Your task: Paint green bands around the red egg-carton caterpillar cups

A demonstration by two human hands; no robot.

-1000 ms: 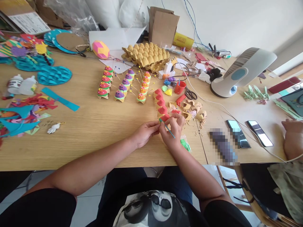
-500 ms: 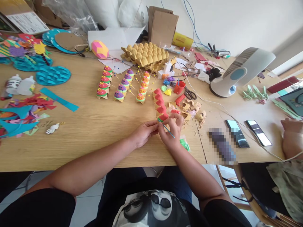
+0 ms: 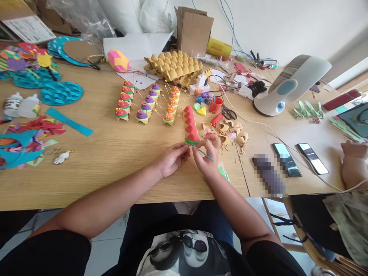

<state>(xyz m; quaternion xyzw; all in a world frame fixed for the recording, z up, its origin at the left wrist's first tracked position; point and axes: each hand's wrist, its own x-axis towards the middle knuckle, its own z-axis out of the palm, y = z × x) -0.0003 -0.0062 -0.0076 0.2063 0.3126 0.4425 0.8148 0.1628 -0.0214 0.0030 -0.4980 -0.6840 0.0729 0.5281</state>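
A strip of egg carton cups covered in red clay (image 3: pixel 191 122), with a green band at its near end, lies in front of my hands. My right hand (image 3: pixel 207 156) pinches a thin blue stick (image 3: pixel 206 154), its tip at that green band. Just left of the strip's near end is my left hand (image 3: pixel 173 160), its thumb and fingertips drawn together; whatever they may hold is too small to make out. A bag of green clay (image 3: pixel 223 171) lies beside my right wrist, partly hidden by it.
Decorated strips in red (image 3: pixel 124 100), purple (image 3: pixel 147 103) and orange (image 3: pixel 171 105) stand further back, several with pins. Behind them are egg trays (image 3: pixel 174 66). To the right are scissors (image 3: pixel 229 113), carton scraps (image 3: pixel 230 130), a fan (image 3: pixel 290 88), phones (image 3: pixel 287 159) and another person's hand (image 3: pixel 354 153).
My left hand has drawn slightly away from the strip's near end, and the green band there shows more plainly. The blue stick stays in my right hand. The view has shifted slightly.
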